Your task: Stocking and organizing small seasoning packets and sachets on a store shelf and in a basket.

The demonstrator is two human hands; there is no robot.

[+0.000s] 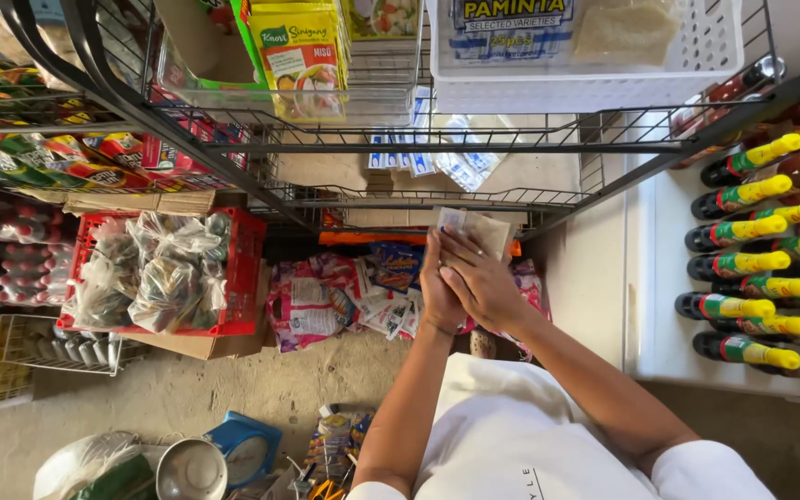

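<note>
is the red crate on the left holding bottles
No, the red crate is filled with knotted clear plastic bags of goods; the yellow-capped bottles lie on the white shelf at the right.

We see even, bright daylight with soft, faint shadows under the wire rack (400, 143). Wide-lens distortion bends the rack's bars at the edges. Glare whitens the shelf (664, 306) at right.
</note>
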